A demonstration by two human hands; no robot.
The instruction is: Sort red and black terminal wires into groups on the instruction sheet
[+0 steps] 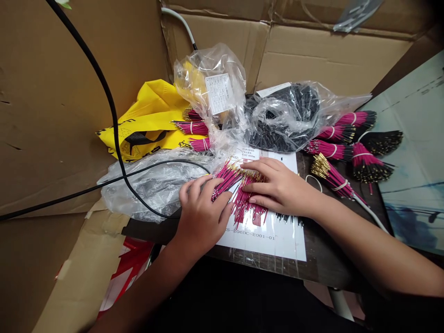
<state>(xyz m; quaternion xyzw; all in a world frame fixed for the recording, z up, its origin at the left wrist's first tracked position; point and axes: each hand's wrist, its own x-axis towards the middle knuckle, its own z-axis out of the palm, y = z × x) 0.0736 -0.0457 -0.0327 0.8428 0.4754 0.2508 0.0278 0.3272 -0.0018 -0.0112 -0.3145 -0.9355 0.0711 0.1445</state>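
A loose spread of pink wires (255, 203) with gold terminals at their far ends lies on a white printed sheet (284, 245). My left hand (203, 215) rests at the left edge of the spread, its fingers bent and apart, the thumb and fingertips touching the wires. From the right, my right hand (277, 187) lies over the wires with its fingers spread across them and the terminals. Several black wire ends show below my right palm. What lies directly under both palms is hidden.
Tied bundles of pink and black wires (335, 134) lie at the right. Behind stand a clear bag of black parts (284, 115), another labelled plastic bag (222, 92) and a yellow bag (152, 106). A black cable (111, 106) crosses the left side. Cardboard walls (329, 55) enclose the back.
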